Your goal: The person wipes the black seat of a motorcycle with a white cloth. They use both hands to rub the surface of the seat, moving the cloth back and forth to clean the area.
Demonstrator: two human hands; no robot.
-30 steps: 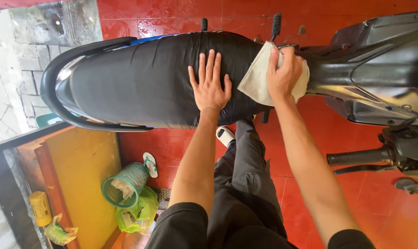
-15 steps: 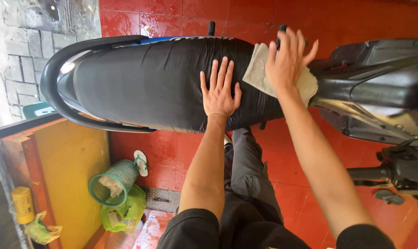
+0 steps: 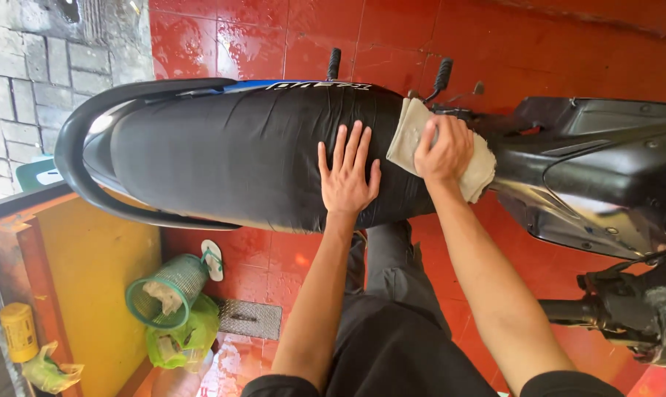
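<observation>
Left hand (image 3: 345,180) lies flat, fingers spread, at the near edge of the glossy black motorcycle seat (image 3: 230,158). Right hand (image 3: 443,151), fingers curled, presses a beige cloth (image 3: 410,132) on the seat's front end; the rear stretch looks unwiped.

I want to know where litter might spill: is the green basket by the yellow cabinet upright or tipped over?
Tipped over. The green basket lies on its side on the red tiled floor, its round open mouth facing sideways, with pale crumpled rubbish visible inside.

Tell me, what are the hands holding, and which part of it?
The right hand grips a pale cloth around its bunched middle, pressing it on the black motorbike seat. The left hand holds nothing; it lies flat on the seat.
</observation>
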